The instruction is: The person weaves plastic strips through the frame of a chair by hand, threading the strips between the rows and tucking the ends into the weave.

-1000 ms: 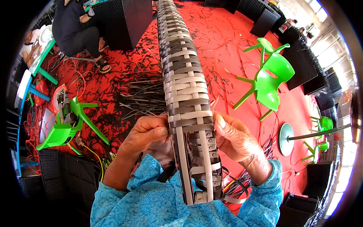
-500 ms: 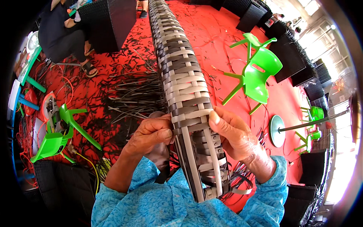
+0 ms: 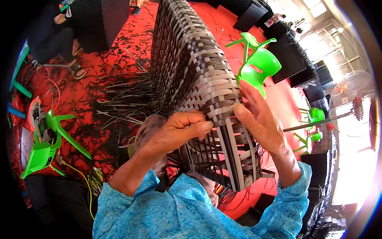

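A tall woven panel (image 3: 179, 59) of grey and dark brown flat strips stands before me, its narrow edge facing me. Toward its lower end, lengthwise strips (image 3: 232, 159) run bare, without crosswise weave over them. At the left corner of this edge my left hand (image 3: 175, 131) is closed, thumb pressed on the bent forefinger; whatever it pinches is hidden. Across the edge, my right hand (image 3: 260, 121) has its thumb against the weave and its fingers stretched out along the right side. Loose strip ends (image 3: 123, 97) fan out from the panel's left side.
Strip scraps litter the red floor (image 3: 131, 40). A green chair (image 3: 260, 65) stands beyond my right hand; another green seat (image 3: 41, 155) with tools is at left. A person in dark clothes (image 3: 49, 44) sits by a black woven box (image 3: 89, 26). A standing fan (image 3: 354, 95) is at right.
The panel has turned, showing its broad left side, and its near end has shifted right. Both hands have moved right with it. My right fingers have straightened, and my view has shifted.
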A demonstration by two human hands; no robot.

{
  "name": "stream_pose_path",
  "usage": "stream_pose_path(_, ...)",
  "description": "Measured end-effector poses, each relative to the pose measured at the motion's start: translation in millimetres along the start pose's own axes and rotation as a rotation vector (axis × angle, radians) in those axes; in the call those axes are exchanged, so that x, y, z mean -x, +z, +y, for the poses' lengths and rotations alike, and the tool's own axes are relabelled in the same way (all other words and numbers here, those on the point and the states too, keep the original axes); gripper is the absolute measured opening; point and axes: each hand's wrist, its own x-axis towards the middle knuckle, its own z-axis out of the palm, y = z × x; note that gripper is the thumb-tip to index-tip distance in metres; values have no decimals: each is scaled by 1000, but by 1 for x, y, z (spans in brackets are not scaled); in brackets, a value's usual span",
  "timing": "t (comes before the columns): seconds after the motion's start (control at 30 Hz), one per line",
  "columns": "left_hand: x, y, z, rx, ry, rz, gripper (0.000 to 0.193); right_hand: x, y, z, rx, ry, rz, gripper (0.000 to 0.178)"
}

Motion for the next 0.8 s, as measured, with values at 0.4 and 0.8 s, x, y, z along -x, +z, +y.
stream_pose_path(0.4, -26, 11, -8, -39, -22, -63, 34, 15, -12, -12, 320, -18, 145, 62)
stream_pose_path(0.8, -31, 20, -20, -130, 86, 1, 32, 15, -5, -5, 817, -67, 211, 71)
